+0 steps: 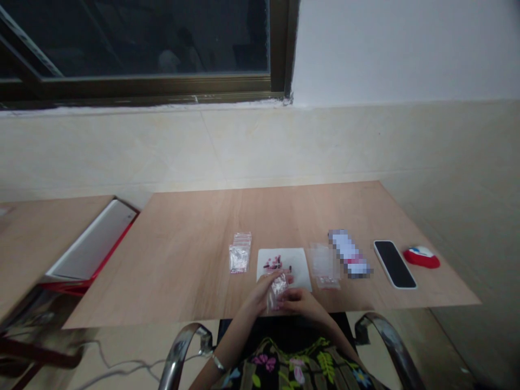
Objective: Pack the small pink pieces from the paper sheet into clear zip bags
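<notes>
Between my two hands is a small clear plastic bag (277,290), held over the front edge of a white sheet (299,265). My left hand (262,288) is closed on the bag's left side. My right hand (297,300) pinches it from the right, fingers bent. Several small pink and dark pieces (274,262) lie on the sheet just beyond my fingers; their kind is too small to tell. To the left lies an overlapping row of small clear bags (239,254) with shiny contents. More flat clear bags (324,262) are stacked right of the sheet.
A blurred-out pale object (349,253), a phone (395,264) with a dark screen and a red-and-white item (421,257) lie along the right of the wooden table (182,244). Chrome chair arms (184,346) flank me. Another table (52,227) stands at left.
</notes>
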The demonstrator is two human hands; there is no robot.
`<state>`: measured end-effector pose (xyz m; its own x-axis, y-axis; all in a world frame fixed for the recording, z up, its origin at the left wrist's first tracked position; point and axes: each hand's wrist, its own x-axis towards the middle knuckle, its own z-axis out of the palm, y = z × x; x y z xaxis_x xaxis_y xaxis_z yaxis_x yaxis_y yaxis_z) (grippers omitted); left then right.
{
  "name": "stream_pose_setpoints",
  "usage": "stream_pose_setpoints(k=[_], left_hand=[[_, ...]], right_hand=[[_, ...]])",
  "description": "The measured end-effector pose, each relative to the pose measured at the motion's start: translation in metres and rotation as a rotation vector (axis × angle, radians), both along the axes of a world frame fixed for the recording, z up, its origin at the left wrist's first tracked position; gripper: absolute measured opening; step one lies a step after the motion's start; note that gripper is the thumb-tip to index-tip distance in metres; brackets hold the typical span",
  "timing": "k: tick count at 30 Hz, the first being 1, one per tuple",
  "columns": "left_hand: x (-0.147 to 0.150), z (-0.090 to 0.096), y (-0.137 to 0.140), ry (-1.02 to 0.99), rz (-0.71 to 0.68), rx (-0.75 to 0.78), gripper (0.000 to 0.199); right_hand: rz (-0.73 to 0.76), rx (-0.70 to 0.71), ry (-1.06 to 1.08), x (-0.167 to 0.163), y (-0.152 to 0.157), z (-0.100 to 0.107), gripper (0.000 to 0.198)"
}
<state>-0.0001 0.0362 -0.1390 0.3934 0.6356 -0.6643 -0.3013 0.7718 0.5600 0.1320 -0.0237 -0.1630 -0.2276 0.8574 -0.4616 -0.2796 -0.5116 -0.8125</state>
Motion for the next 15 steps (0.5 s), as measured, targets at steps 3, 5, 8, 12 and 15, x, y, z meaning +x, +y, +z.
stream_pose_setpoints(k=[3,5,8,12,15], left_hand=[[-0.009,0.02,0.013,-0.055,0.083,0.111,0.032],[-0.017,0.031,0.022,-0.057,0.104,0.235,0.029],[-0.028,0.041,0.033,0.033,0.118,0.37,0.029],[-0.035,0.049,0.038,0.163,0.132,0.42,0.039],[-0.035,0.054,0.038,0.182,0.112,0.469,0.039]], right_hand=[[0.12,0.139,-0.174,0.014,0.015,0.001,0.027],[-0.013,0.202,-0.383,0.021,0.028,-0.004,0.03],[-0.206,0.267,-0.724,0.024,0.044,-0.013,0.029],[-0.171,0.312,-1.031,0.018,0.055,-0.021,0.018],[-0.092,0.325,-1.122,0.014,0.057,-0.023,0.014]])
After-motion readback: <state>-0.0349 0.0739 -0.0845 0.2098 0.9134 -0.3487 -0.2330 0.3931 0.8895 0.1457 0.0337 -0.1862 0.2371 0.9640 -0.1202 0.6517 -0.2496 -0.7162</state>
